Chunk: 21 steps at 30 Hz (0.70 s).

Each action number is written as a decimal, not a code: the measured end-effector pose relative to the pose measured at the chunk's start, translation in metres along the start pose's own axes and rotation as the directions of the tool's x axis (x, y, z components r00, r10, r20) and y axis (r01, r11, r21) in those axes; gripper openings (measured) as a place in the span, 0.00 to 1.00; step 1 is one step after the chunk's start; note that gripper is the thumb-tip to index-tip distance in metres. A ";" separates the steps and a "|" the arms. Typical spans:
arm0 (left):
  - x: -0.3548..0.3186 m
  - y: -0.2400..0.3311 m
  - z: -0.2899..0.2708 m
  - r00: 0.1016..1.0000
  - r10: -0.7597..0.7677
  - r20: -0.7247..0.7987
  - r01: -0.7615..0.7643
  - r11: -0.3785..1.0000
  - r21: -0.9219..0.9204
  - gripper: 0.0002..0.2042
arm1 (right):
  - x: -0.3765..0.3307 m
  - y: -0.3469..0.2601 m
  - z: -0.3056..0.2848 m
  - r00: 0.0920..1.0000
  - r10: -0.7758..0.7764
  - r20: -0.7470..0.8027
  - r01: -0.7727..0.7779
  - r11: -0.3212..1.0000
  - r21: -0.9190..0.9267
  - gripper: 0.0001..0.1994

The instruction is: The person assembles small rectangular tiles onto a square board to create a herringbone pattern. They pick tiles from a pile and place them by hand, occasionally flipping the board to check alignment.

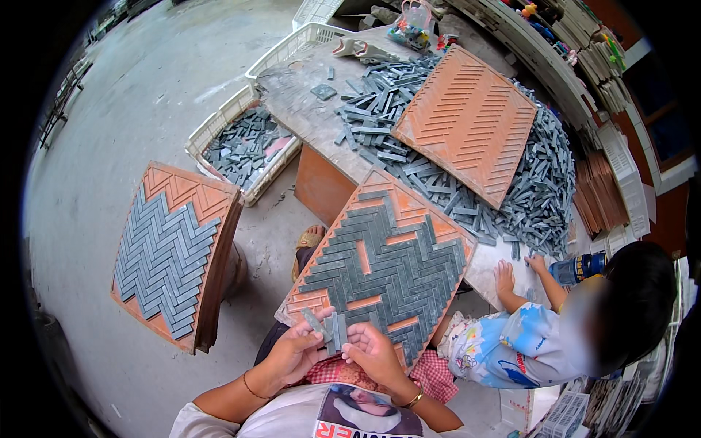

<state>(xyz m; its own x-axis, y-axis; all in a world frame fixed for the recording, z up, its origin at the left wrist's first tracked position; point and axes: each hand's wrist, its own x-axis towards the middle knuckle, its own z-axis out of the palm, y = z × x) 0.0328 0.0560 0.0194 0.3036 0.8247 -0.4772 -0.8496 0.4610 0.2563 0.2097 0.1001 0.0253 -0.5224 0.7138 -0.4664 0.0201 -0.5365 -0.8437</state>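
An orange moulded tray (pixel 312 298) leans in front of me, filled in a herringbone pattern with dark grey stone strips (pixel 398 263); several orange slots in it hold no strip. Over its near edge, my left hand (pixel 296 353) pinches a short grey strip (pixel 317 325) between thumb and fingers. Close beside it, my right hand (pixel 372 353) grips an upright grey strip (pixel 339 330). The two strips nearly meet; whether they touch is hard to tell.
At left stands a stack of orange trays (pixel 208 299), its top one laid with lighter strips. A heap of loose strips (pixel 555 175) covers the table (pixel 307 80), with another orange tray (pixel 467 120) on it. A crate (pixel 252 191) holds pieces. At right, a person's hand (pixel 505 277) rests on the table.
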 end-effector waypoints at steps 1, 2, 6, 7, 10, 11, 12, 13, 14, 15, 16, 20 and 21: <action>0.000 0.000 0.000 1.000 -0.002 0.004 0.002 1.000 -0.005 0.27 | -0.001 0.000 0.000 1.000 0.004 -0.001 -0.004 1.000 -0.004 0.12; 0.000 0.001 0.003 1.000 -0.003 0.002 0.003 1.000 -0.002 0.26 | -0.001 -0.001 0.000 1.000 0.008 -0.003 -0.008 1.000 -0.007 0.12; -0.003 0.004 0.014 1.000 -0.004 -0.019 0.004 1.000 0.022 0.22 | -0.007 -0.006 0.007 0.990 -0.142 -0.026 0.117 0.898 -0.425 0.13; -0.003 0.004 0.015 1.000 -0.003 -0.028 0.004 1.000 0.030 0.21 | -0.009 -0.009 0.010 0.992 -0.127 -0.019 0.109 0.907 -0.406 0.14; -0.001 -0.002 0.003 0.997 -0.017 -0.081 0.019 1.000 0.024 0.18 | -0.011 -0.012 0.015 0.997 -0.072 0.004 0.070 0.960 -0.272 0.14; -0.001 -0.003 0.003 0.995 -0.014 -0.096 0.016 1.000 0.022 0.17 | -0.009 -0.007 0.012 0.999 -0.045 0.017 0.047 0.984 -0.174 0.14; -0.001 -0.003 0.005 0.994 -0.009 -0.111 0.012 1.000 0.020 0.16 | -0.008 -0.004 0.010 0.999 -0.020 0.033 0.022 0.997 -0.074 0.14; -0.001 -0.003 0.006 0.992 -0.005 -0.126 0.007 1.000 0.019 0.15 | -0.007 -0.004 0.008 0.999 0.002 0.044 -0.001 0.999 -0.035 0.14; -0.001 -0.003 0.006 0.992 -0.003 -0.126 0.005 1.000 0.021 0.15 | -0.007 -0.005 0.006 0.998 0.024 0.056 -0.024 1.000 0.003 0.13; -0.001 -0.003 0.006 0.992 -0.001 -0.126 0.004 1.000 0.024 0.15 | -0.007 -0.006 0.004 0.997 0.045 0.069 -0.048 0.998 0.041 0.13; -0.001 -0.003 0.006 0.992 0.001 -0.126 0.002 1.000 0.027 0.15 | -0.006 -0.004 0.003 0.997 0.029 0.068 -0.032 0.998 0.047 0.12; -0.001 -0.004 0.008 0.994 0.008 -0.108 -0.002 0.998 0.060 0.15 | -0.007 -0.003 0.002 0.999 0.009 0.044 -0.011 0.999 0.042 0.11; -0.001 -0.004 0.009 0.995 0.005 -0.099 0.001 0.998 0.060 0.15 | -0.008 -0.004 0.002 0.999 0.015 0.032 -0.016 0.999 0.036 0.11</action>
<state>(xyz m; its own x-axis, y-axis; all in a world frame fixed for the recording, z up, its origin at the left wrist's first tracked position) 0.0393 0.0564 0.0260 0.2550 0.7903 -0.5572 -0.8219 0.4807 0.3058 0.2123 0.0962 0.0325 -0.5495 0.6907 -0.4701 -0.0020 -0.5637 -0.8259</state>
